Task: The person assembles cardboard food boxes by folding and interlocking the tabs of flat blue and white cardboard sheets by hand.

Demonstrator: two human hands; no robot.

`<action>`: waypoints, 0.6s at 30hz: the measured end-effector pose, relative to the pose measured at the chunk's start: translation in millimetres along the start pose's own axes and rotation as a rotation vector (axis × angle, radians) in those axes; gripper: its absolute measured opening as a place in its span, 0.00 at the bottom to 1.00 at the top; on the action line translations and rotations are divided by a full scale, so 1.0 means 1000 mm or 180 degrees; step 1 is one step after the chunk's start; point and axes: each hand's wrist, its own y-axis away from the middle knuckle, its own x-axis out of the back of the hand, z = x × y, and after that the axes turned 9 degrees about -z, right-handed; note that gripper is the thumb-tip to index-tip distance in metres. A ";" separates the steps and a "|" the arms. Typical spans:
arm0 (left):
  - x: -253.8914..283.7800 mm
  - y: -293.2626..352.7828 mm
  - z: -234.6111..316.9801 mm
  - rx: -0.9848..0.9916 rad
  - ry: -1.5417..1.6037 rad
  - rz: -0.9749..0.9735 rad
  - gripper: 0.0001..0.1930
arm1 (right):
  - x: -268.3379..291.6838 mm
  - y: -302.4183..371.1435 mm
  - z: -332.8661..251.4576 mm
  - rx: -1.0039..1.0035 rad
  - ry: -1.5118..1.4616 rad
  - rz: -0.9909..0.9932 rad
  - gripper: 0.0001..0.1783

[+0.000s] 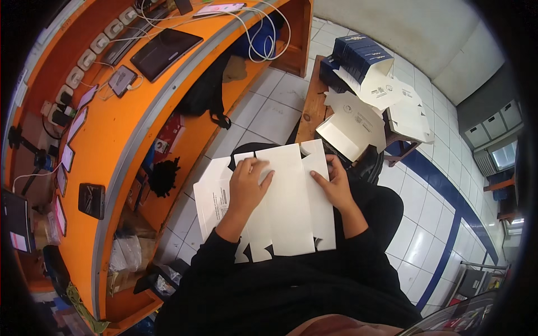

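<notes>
A flat white cardboard box blank (288, 207), with fold lines, notched flaps and printing on its left panel, lies across my lap. My left hand (248, 183) rests on its upper left part, palm down. The fingers there are stretched out and slightly blurred, with the thumb apart from them. At the blank's right edge, my right hand (335, 182) pinches the side panel, thumb on top and fingers curled around the edge, partly hidden.
A wooden bench (310, 115) ahead holds a part-folded open white box (343, 134), flat white blanks (408, 112) and a stack of dark blue boxes (361, 56). On my left curves an orange desk (137, 95) with a tablet (166, 53), several phones and cables. White tiled floor (274, 120) lies between.
</notes>
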 end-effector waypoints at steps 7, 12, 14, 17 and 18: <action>0.043 -0.005 0.031 0.1692 0.2375 -0.1918 0.21 | 0.017 0.027 -0.055 0.0031 -0.0140 -0.0710 0.11; 0.120 -0.022 0.052 0.1331 0.4314 -0.1864 0.31 | -0.014 0.066 -0.142 0.1597 0.1000 -0.2074 0.17; 0.138 -0.024 0.051 0.1587 0.4430 -0.1734 0.31 | -0.033 0.080 -0.164 0.2284 0.2350 -0.2006 0.20; 0.170 -0.046 0.066 0.1234 0.4519 -0.1675 0.21 | -0.045 0.091 -0.182 0.2663 0.2824 -0.1839 0.20; 0.170 -0.049 0.071 0.1215 0.4478 -0.1668 0.21 | -0.044 0.089 -0.178 0.2898 0.2168 -0.1478 0.18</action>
